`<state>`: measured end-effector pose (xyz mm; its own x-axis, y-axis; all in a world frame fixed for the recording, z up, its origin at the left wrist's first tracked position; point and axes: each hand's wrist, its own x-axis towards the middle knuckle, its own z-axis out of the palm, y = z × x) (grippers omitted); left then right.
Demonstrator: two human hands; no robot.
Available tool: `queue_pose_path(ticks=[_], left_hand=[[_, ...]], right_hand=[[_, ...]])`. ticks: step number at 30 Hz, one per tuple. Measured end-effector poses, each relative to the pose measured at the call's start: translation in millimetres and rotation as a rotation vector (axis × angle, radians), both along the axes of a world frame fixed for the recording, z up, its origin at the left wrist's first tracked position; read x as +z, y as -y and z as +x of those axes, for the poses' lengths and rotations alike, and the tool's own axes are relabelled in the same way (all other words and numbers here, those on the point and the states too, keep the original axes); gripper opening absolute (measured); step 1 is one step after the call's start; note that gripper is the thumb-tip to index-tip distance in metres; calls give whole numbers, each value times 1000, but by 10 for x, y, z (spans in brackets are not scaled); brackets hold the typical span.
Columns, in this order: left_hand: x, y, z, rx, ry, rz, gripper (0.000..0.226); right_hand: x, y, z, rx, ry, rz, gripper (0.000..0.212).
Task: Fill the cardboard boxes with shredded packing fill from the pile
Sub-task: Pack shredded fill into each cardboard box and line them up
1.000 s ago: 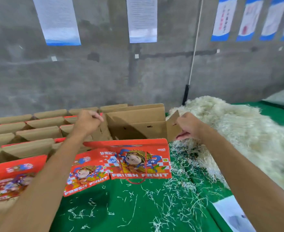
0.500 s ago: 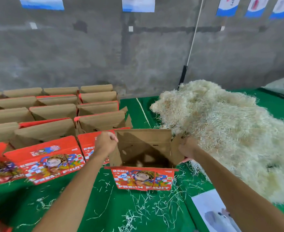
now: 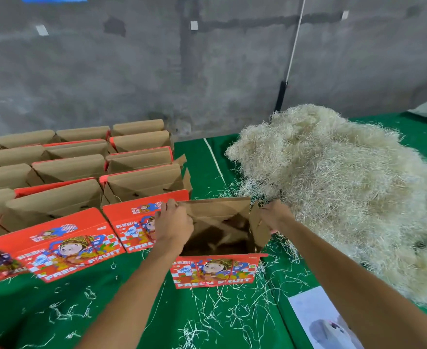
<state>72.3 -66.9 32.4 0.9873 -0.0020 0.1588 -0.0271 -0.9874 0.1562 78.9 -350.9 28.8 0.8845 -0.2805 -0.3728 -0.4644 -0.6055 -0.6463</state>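
Centre of the frame: open red-printed cardboard fruit box with brown inner flaps point(image 3: 216, 269), standing on the green cloth-covered tabletop point(image 3: 121, 311) and held at both ends. Left hand point(image 3: 173, 226) clenched over the box's left flap edge; right hand point(image 3: 275, 215) clenched on the upright right side flap — both grips closed on cardboard, neither yet in the fill.

Just beyond the right hand, upper right of the frame: large pale heap of shredded packing fill point(image 3: 346, 192), its near fringe touching or nearly touching the box's right end. Box's long axis running left to right across the picture, so the open mouth sits directly beside the heap. Right hand clearly the nearer one for scooping; left better placed to steady the box.

Inside the held box — dark brown floor, apparently no fill so far, though the shadow hides the corners.

Left half of the frame: rows of matching open red and brown cardboard boxes point(image 3: 142, 157), flaps raised; contents not visible from here. Loose pale strands point(image 3: 222, 313) scattered over the cloth in the lower centre.
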Motion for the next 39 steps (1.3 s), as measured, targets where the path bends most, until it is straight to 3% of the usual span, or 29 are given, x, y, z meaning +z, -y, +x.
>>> queue_pose_path(ticks=[6,10,14,17,20,24,26,28,32,36,37,39], left_hand=[[71,1066,249,-296,24,-101,17],[95,1855,464,-478,24,-116,20],[106,2625,745,-609,-13,66,42],[94,3129,941,-641,-65,115,49],[48,3536,1091,-652,-140,25,60],[-42,3881,1262,-652,-138,-48,58],[-108,3930,1301,-661,-153,-79,55],[-173,3885,1352,-639,-158,-119,54],[-224,3708,1552,-583,-166,-191,75],[-96,3559,1759,-433,-205,-481,126],[-19,3528,1820,-397,-249,-686,126],[281,3457,1892,-331,-455,-1477,107]], right_hand=[[154,428,164,-41,139,96,18],[246,965,307,-52,213,-33,19],[346,1691,537,-71,362,-325,25],[327,2250,793,-88,396,-519,51],[270,2700,1065,-104,367,-706,76],[155,3095,1432,-135,212,-667,110],[17,3170,1538,-101,116,-593,116],[-129,3139,1575,-39,43,-545,108],[-162,2804,1617,-23,221,-558,40],[351,2137,1788,35,533,-509,36],[519,1959,1824,69,621,-516,35],[841,1652,1849,173,740,-418,33]])
